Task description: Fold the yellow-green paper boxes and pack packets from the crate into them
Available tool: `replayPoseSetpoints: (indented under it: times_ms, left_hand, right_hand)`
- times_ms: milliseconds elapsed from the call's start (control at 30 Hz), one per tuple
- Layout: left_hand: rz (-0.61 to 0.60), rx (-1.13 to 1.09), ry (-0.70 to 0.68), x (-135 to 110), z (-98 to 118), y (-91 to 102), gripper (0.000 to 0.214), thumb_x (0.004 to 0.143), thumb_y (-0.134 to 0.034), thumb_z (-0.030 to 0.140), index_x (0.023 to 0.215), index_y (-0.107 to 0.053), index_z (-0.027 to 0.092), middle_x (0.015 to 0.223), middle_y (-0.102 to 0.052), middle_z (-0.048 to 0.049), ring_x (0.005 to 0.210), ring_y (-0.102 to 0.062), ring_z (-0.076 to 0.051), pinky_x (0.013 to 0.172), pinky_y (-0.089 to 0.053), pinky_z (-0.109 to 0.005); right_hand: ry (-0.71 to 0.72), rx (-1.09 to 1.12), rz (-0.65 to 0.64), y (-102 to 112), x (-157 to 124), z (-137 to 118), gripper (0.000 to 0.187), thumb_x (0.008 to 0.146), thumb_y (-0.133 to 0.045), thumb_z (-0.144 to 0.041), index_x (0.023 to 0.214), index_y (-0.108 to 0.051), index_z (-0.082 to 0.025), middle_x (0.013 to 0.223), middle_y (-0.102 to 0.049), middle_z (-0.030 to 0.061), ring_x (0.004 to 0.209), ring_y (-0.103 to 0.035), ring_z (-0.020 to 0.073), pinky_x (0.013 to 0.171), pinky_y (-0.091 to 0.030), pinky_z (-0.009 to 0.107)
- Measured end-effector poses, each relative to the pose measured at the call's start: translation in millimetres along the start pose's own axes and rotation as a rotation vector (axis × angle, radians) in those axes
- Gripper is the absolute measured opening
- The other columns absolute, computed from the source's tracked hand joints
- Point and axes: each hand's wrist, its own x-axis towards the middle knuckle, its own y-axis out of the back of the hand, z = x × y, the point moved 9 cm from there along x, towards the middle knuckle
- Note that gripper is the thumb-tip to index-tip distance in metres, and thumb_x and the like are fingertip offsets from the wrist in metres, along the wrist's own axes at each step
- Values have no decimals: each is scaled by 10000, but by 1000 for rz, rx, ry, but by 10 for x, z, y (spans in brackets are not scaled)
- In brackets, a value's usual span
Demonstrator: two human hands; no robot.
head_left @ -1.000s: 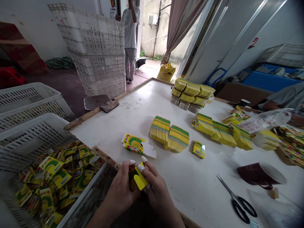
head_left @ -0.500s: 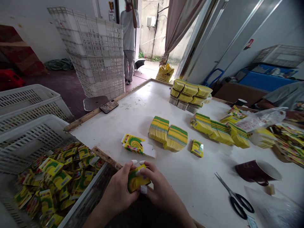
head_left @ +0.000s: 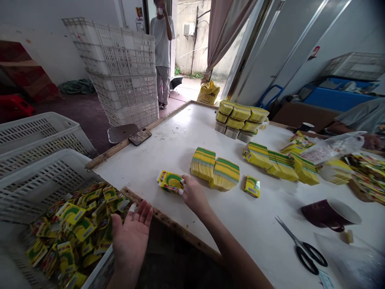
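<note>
My left hand [head_left: 132, 237] is turned palm up with its fingers apart and nothing in it, beside the wooden table edge and the crate. My right hand [head_left: 194, 194] reaches over the table and pinches the right end of a yellow and green printed carton [head_left: 170, 181], which lies flat. White covers show on some fingertips of both hands. Just beyond the right hand stand two stacks of yellow cards [head_left: 203, 162]. Farther right lies a single small yellow box [head_left: 252, 186]. Left of my left hand, a white crate [head_left: 104, 263] holds many small yellow boxes [head_left: 81, 228].
Scissors [head_left: 302, 247], a dark mug [head_left: 329, 214] and a plastic bag lie at right. More card stacks [head_left: 240, 118] stand at the back, others [head_left: 279, 164] mid-right. A phone [head_left: 140, 136] rests on the left edge. One person [head_left: 162, 44] stands by the doorway; another's arm shows at far right.
The small yellow box held between both hands is no longer in them. My left hand has moved left and opened; my right hand has moved forward onto the carton's end.
</note>
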Motion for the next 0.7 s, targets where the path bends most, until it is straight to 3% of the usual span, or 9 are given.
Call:
replayPoseSetpoints:
  times_ms: [167, 233, 367, 600, 700]
  left_hand:
    - [-49, 100, 86, -37, -263, 1, 285, 931, -456, 341, 994, -626, 121, 849, -676, -84, 670, -669, -148, 582, -586, -241]
    - [-84, 116, 87, -33, -324, -45, 265, 845, -615, 350, 976, -640, 121, 816, -687, -77, 657, -662, -150, 572, -578, -234]
    - [-167, 162, 118, -37, -449, -164, 501, 629, -836, 399, 1009, -653, 129, 816, -703, -65, 677, -654, -148, 585, -569, -221]
    - [-236, 224, 149, -30, -561, -119, 480, 661, -822, 415, 1023, -666, 140, 799, -708, -47, 673, -651, -130, 622, -560, -220]
    - [-248, 237, 153, -32, -573, -103, 477, 671, -810, 435, 1028, -676, 149, 876, -723, -73, 751, -675, -157, 655, -571, -241]
  right_hand:
    - [-14, -105, -7, -197, 22, -1, 451, 750, -486, 44, 1157, -550, -139, 1112, -612, 146, 1065, -554, 279, 910, -455, 393]
    - [-15, -115, 3, -203, -6, 19, 493, 740, -481, 53, 1190, -514, -145, 1125, -595, 136, 1058, -545, 267, 905, -453, 378]
    - [-5, -99, 30, -205, -42, 32, 483, 760, -482, 41, 1203, -478, -152, 1126, -579, 133, 1038, -538, 261, 907, -446, 382]
    - [-4, 62, 113, -185, -21, 67, 522, 695, -436, 80, 1155, -447, -165, 1065, -553, 111, 951, -550, 232, 838, -462, 385]
    - [9, 177, 128, -122, -96, 2, 521, 676, -535, 27, 1138, -428, -189, 898, -542, 23, 806, -549, 186, 757, -481, 332]
